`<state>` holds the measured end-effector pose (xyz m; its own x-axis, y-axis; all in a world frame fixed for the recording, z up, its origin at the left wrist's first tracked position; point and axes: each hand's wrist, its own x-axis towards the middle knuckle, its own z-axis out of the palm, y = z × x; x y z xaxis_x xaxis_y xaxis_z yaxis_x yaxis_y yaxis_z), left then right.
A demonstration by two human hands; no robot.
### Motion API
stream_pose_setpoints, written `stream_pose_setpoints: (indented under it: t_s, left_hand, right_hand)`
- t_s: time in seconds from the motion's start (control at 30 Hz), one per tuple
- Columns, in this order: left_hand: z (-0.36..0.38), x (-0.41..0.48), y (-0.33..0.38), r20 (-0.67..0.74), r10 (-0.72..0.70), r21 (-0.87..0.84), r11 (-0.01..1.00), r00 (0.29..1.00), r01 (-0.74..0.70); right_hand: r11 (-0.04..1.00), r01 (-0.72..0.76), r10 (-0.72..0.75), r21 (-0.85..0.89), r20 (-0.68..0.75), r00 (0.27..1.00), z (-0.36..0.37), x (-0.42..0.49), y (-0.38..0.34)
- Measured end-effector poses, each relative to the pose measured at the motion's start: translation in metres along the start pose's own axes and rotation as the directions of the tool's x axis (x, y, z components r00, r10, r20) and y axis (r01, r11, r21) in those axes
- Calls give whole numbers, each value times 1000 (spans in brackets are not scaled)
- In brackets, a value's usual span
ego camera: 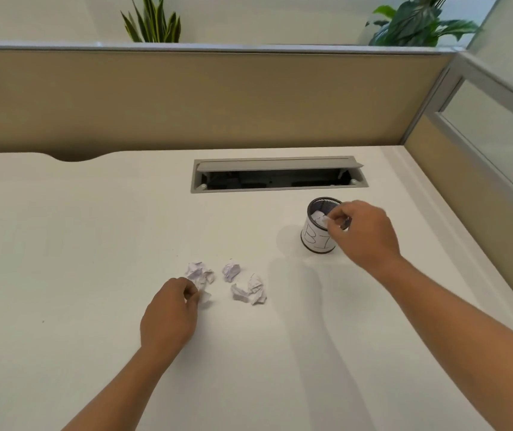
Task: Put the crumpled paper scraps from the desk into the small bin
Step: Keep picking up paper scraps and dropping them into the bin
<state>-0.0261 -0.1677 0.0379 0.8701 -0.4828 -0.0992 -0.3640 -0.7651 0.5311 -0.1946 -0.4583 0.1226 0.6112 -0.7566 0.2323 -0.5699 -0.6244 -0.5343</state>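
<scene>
The right hand pinches a crumpled scrap over the mesh bin; the left hand pinches the large scrap at its 1 o'clock; two scraps lie at the bin's 7 o'clock; a brushed rim could tip the light bin, or a late release could drop paper on the desk.

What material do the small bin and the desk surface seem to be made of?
The small bin looks like dark metal mesh: fine perforated wall shows inside its rim, with a white paper label wrapped around the outside, handwritten letters on it. The desk appears to be a smooth matte off-white laminate or similar; soft shadows, no grain visible, so the core material cannot be told.
</scene>
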Motion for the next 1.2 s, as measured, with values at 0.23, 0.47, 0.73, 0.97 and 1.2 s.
stream_pose_setpoints:
  t_s: [0.23, 0.47, 0.73, 0.97, 1.2]
  left_hand:
    - [-6, 20, 54, -34, 138, -97, 985, 990, -141]
    - [2, 49, 133, -24, 271, -159, 949, 962, -272]
    - [29, 78, 232, 44, 392, -239, 897, 919, -371]
    - [36, 84, 246, -2, 308, -157, 939, 951, -305]
    - [20, 69, 165, -32, 255, -121, 959, 966, -257]
  right_hand:
    - [987, -99, 126, -130, 213, 969, 1, 33, 22]
    - [990, -137, 138, -14, 127, 982, -2, 12, 39]
    - [987, -159, 156, 10, 149, 977, -13, -27, 52]
    - [980, -197, 192, 14, 168, 967, -22, -46, 64]
    - [980, -191, 175, 57, 212, 961, -2, -52, 50]
